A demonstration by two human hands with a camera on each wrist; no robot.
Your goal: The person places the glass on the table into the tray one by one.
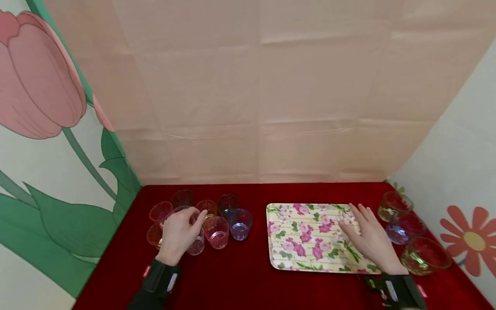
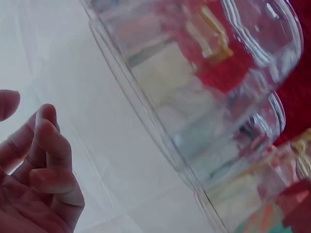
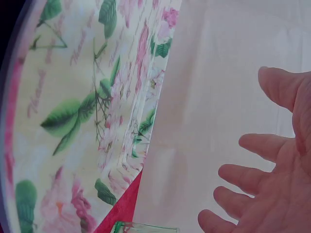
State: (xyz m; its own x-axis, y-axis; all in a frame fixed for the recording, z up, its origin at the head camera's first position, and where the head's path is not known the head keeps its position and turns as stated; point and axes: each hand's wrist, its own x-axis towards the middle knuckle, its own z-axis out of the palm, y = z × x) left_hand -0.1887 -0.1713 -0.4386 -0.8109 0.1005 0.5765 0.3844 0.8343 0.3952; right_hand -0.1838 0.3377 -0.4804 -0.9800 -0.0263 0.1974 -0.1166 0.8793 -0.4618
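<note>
- As the left hand (image 1: 178, 234), loosely curled and empty, hangs by tinted cups (image 1: 217, 234) at the floral tray (image 1: 310, 237)'s nine o'clock, pinching a single rim seems wise.
- Right hand (image 1: 371, 240), spread and empty at its three o'clock, could steady it.

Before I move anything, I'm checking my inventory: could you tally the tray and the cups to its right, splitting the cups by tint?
Flowered tray: 1
Yellow-tinted cups: 2
Purple-tinted cup: 1
Total: 4
</note>
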